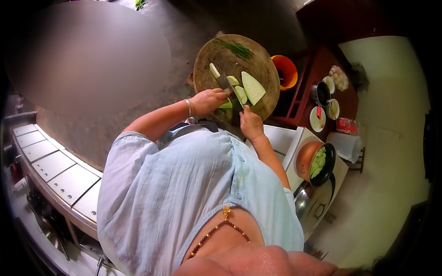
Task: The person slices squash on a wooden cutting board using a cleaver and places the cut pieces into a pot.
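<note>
My right hand (pixel 251 123) is closed around the handle end of a wide knife (pixel 227 86) over a round wooden chopping block (pixel 209 53). Its dark blade lies across the block among pale green vegetable pieces. Fingers bent together, my left hand (pixel 209 101) presses close to the blade's left side; what lies under them is mostly hidden. A large pale green wedge (pixel 252 88) lies right of the blade, with smaller chunks (pixel 241 94) between them. One thin slice (pixel 214 70) is at the upper left, and thin green stalks (pixel 237 48) lie near the block's top.
An orange bucket (pixel 287 72) stands right of the block. Beyond it, a dark red table (pixel 343 87) bears plates, a small pan (pixel 321 93) and a bag of round white items (pixel 338 77). A copper-coloured pot (pixel 307 160) holds green pieces at the lower right.
</note>
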The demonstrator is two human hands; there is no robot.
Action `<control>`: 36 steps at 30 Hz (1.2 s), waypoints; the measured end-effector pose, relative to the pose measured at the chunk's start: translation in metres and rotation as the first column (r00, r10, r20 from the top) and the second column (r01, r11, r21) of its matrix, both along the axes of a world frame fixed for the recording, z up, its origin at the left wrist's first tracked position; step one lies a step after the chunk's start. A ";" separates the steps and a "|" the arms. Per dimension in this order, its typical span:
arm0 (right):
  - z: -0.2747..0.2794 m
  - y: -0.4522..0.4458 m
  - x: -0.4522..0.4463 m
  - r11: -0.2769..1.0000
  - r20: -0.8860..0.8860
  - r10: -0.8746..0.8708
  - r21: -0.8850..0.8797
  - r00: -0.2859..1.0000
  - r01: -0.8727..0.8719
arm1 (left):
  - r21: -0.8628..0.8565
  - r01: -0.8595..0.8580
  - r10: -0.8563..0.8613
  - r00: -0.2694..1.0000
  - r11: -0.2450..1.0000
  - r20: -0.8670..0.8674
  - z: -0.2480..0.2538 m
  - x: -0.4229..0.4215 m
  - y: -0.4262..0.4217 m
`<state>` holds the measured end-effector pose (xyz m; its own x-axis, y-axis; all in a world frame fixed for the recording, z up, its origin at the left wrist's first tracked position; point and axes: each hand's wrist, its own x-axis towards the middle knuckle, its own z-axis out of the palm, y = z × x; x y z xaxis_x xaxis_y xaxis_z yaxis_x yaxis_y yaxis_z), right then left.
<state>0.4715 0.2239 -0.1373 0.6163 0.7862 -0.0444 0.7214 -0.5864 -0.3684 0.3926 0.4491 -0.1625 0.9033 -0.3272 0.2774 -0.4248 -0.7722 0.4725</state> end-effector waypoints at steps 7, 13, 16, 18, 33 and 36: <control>0.013 0.000 0.010 1.000 -0.012 -0.001 -0.012 1.000 0.001 | -0.021 0.025 -0.024 0.999 0.999 0.045 -0.001 0.001 0.005; 0.024 -0.005 0.007 0.992 0.043 -0.068 -0.105 0.997 0.072 | -0.008 -0.062 0.062 0.997 0.998 -0.039 -0.008 0.002 0.001; 0.028 -0.006 -0.001 0.998 0.044 -0.024 -0.049 0.999 0.026 | -0.002 -0.056 0.056 0.998 0.998 -0.030 -0.007 0.013 0.000; 0.035 -0.006 -0.002 0.997 0.021 -0.046 -0.066 0.999 0.048 | 0.000 -0.039 0.039 0.999 0.999 -0.022 -0.006 0.018 0.001; 0.030 -0.003 0.001 0.984 0.037 -0.063 -0.163 0.997 0.069 | -0.011 -0.030 0.030 0.999 0.999 0.019 -0.015 0.029 0.003; 0.040 -0.004 0.002 0.988 0.052 -0.073 -0.129 0.996 0.079 | -0.006 -0.039 0.040 0.998 0.999 0.050 -0.018 0.036 0.002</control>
<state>0.4736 0.2203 -0.0974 0.6780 0.7262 -0.1137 0.6874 -0.6812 -0.2520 0.4290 0.4507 -0.1801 0.9004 -0.2902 0.3240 -0.4173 -0.7865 0.4552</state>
